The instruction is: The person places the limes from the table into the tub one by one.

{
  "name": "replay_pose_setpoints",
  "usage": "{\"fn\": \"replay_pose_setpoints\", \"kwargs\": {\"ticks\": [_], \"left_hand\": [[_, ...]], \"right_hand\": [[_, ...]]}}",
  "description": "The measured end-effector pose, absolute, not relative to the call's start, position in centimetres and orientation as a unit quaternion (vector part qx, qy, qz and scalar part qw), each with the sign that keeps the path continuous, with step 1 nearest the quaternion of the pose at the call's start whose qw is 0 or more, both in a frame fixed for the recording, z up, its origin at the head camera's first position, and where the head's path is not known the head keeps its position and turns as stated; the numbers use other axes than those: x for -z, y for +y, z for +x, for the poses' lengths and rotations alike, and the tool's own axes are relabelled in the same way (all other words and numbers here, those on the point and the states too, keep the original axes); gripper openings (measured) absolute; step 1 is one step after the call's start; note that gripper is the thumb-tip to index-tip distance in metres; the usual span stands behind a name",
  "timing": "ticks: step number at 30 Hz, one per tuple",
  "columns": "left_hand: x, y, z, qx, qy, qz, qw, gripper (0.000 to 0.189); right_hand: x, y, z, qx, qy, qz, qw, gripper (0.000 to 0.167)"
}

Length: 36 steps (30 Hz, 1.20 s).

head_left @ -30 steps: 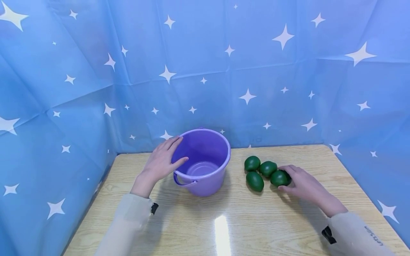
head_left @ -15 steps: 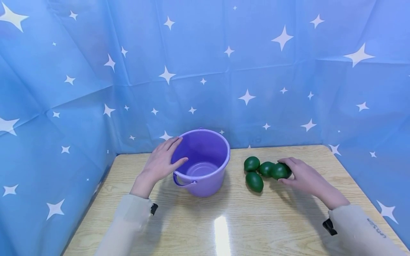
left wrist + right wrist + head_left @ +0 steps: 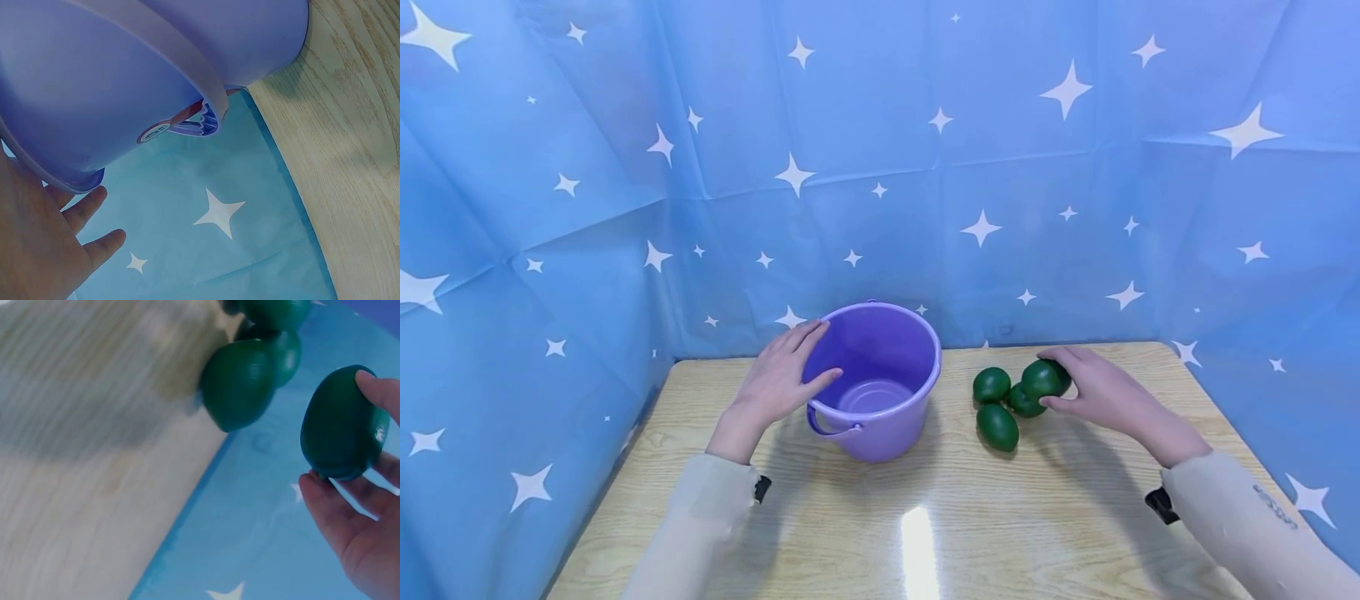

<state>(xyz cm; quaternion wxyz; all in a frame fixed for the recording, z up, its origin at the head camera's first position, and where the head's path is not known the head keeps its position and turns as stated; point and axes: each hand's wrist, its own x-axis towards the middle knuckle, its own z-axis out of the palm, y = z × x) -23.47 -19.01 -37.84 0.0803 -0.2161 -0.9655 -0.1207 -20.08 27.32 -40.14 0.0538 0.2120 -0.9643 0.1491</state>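
A purple bucket (image 3: 883, 437) stands upright on the table, its mouth tilted into view and nothing inside. My left hand (image 3: 777, 375) touches its left rim, fingers fairly straight along the outside and thumb over the opening. In the left wrist view, the fingertips (image 3: 111, 242) reach past the rim, spread apart. My right hand (image 3: 1108, 396) holds a dark green lime (image 3: 1043, 379) between thumb and fingers, raised above the others. Three more limes (image 3: 997, 427) lie grouped right of the bucket; the held one partly covers the rearmost right lime (image 3: 1024, 402) in the head view.
The light wood table (image 3: 820, 533) bears all of these. A blue star-patterned cloth (image 3: 880, 125) hangs behind and along both sides. The bucket's handle (image 3: 831, 432) hangs down at its front left.
My right hand has lifted the rightmost lime off the table and carried it a little left and up, over the other limes. The left hand and bucket have stayed still.
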Motion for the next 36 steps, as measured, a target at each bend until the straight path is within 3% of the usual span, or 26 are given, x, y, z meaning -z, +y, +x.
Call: {"fn": "replay_pose_setpoints", "kwargs": {"ticks": [8,36], "left_hand": [[37.9,-19.0,-23.6,0.122,-0.965,-0.217,0.081,0.081],[37.9,-19.0,-23.5,0.121,-0.965,-0.215,0.084,0.081]], "right_hand": [[37.7,25.8,-20.9,-0.141,-0.959,0.238,0.063,0.062],[31.1,17.9,-22.8,-0.148,-0.948,0.272,0.071,0.067]]}}
